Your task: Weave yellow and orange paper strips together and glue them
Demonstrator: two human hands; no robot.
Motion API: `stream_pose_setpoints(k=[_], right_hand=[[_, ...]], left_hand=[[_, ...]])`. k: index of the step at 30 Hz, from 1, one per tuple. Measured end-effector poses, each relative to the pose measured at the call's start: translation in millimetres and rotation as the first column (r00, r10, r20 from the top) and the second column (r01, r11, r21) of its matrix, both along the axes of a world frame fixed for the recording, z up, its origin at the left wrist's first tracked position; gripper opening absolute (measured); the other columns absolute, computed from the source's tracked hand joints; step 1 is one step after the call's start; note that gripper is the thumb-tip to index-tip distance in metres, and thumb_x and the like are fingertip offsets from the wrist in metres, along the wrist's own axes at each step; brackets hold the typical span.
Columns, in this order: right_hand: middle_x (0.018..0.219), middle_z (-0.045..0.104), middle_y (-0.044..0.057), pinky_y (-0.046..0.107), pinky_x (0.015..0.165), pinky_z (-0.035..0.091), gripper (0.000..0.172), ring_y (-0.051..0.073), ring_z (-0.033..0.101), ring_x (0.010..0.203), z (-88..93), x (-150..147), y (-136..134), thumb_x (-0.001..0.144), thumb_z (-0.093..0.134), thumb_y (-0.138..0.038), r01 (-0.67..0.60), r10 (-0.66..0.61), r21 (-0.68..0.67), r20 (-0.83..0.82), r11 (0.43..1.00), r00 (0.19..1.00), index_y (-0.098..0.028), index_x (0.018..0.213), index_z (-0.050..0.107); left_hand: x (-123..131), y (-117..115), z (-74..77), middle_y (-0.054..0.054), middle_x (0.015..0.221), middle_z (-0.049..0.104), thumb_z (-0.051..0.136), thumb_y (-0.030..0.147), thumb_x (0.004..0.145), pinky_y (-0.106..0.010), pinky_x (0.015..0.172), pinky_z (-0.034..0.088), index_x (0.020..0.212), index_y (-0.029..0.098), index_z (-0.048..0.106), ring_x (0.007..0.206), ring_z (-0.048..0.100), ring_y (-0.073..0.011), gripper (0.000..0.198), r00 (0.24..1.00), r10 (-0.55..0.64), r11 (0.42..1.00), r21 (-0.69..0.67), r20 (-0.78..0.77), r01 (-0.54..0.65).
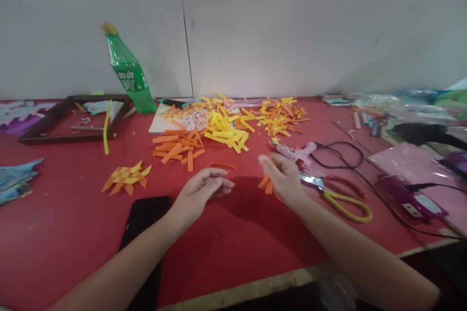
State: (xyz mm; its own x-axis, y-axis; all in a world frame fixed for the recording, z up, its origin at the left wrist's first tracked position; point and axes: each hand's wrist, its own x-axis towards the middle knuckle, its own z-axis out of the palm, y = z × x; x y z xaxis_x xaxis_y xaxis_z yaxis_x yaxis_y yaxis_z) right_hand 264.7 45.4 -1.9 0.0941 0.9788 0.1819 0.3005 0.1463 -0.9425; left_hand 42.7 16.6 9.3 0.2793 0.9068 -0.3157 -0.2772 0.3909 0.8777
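Observation:
My right hand is closed around several orange strips, whose ends poke out below the fingers. What else lies in that grip is hidden. My left hand hovers over the red table with fingers loosely curved and apart, holding nothing. Just beyond it rests a single orange strip. Farther back are loose piles of orange strips and yellow strips. A woven orange and yellow piece lies to the left. Beside my right hand are a pink glue gun and scissors.
A black phone lies under my left forearm. At the back left stand a green bottle and a dark wooden frame. A purple power strip with black cords sits at the right. More woven pieces lie near the wall.

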Motion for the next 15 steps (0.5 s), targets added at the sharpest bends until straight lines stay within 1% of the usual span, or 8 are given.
stream_pose_setpoints(k=[2,4,6,8,10,11,13,15], right_hand=[[0.047,0.042,-0.006,0.020,0.042,0.032,0.049,0.008,0.042,0.043,-2.0,-3,0,0.078,0.068,-0.052,-0.030,0.030,-0.050,-0.013,0.998,0.999,-0.020,0.054,0.040],[0.048,0.050,-0.004,0.021,0.039,0.033,0.046,0.009,0.044,0.039,-5.6,-9,-1,0.081,0.061,-0.057,-0.092,0.086,-0.122,-0.055,0.988,0.995,-0.020,0.059,0.043],[0.046,0.051,-0.005,0.021,0.036,0.032,0.045,0.010,0.044,0.034,-9.9,-13,-1,0.080,0.058,-0.061,-0.137,0.120,-0.166,-0.111,0.977,0.987,-0.021,0.064,0.043],[0.038,0.039,-0.009,0.020,0.034,0.024,0.050,0.008,0.034,0.030,-13.0,-14,1,0.077,0.059,-0.066,-0.159,0.129,-0.184,-0.164,0.970,0.978,-0.023,0.062,0.038],[0.037,0.026,-0.011,0.020,0.034,0.020,0.057,0.005,0.023,0.031,-13.5,-13,7,0.078,0.048,-0.074,-0.177,0.135,-0.190,-0.214,0.966,0.967,-0.023,0.057,0.034],[0.039,0.023,-0.011,0.020,0.035,0.019,0.060,0.005,0.021,0.032,-12.5,-12,11,0.081,0.040,-0.077,-0.188,0.140,-0.194,-0.235,0.963,0.962,-0.023,0.056,0.033],[0.042,0.024,-0.009,0.021,0.036,0.020,0.064,0.005,0.022,0.035,-8.4,-7,22,0.083,0.032,-0.078,-0.212,0.156,-0.207,-0.256,0.955,0.954,-0.021,0.052,0.035],[0.044,0.029,-0.008,0.021,0.038,0.024,0.063,0.005,0.028,0.037,-1.7,0,38,0.082,0.046,-0.073,-0.219,0.162,-0.222,-0.248,0.950,0.955,-0.020,0.051,0.036]], left_hand=[[-3,4,-2.9,-0.005,0.080,0.073,0.076,0.036,0.073,-0.029,0.073,0.051,0.092,0.016,0.065,0.073,0.068,-0.0168,0.029,0.998,0.067,0.997,0.031,-0.004,-0.067],[-6,8,-6.4,-0.002,0.073,0.070,0.077,0.037,0.071,-0.025,0.066,0.050,0.089,0.016,0.064,0.066,0.064,-0.0137,0.030,0.993,0.117,0.991,0.059,0.002,-0.117],[-8,11,-9.8,0.000,0.069,0.068,0.077,0.039,0.069,-0.026,0.065,0.051,0.086,0.016,0.063,0.063,0.062,-0.0127,0.032,0.988,0.155,0.984,0.082,0.017,-0.156],[-9,13,-12.3,0.000,0.070,0.066,0.077,0.040,0.069,-0.026,0.065,0.052,0.086,0.017,0.062,0.064,0.061,-0.0127,0.033,0.983,0.182,0.979,0.087,0.024,-0.183],[-10,14,-14.1,-0.001,0.070,0.066,0.077,0.041,0.068,-0.028,0.066,0.053,0.086,0.016,0.062,0.066,0.061,-0.0135,0.034,0.981,0.195,0.977,0.080,0.021,-0.196],[-11,15,-14.8,-0.001,0.070,0.066,0.077,0.041,0.068,-0.029,0.065,0.053,0.086,0.016,0.062,0.066,0.061,-0.0139,0.035,0.981,0.194,0.978,0.073,0.018,-0.195],[-13,16,-16.0,-0.001,0.070,0.065,0.077,0.042,0.066,-0.028,0.064,0.053,0.086,0.016,0.061,0.067,0.061,-0.0141,0.036,0.979,0.205,0.977,0.060,0.010,-0.206],[-13,17,-17.3,-0.001,0.071,0.064,0.076,0.044,0.067,-0.027,0.065,0.054,0.087,0.017,0.061,0.067,0.060,-0.0133,0.037,0.977,0.214,0.976,0.049,0.003,-0.214]])
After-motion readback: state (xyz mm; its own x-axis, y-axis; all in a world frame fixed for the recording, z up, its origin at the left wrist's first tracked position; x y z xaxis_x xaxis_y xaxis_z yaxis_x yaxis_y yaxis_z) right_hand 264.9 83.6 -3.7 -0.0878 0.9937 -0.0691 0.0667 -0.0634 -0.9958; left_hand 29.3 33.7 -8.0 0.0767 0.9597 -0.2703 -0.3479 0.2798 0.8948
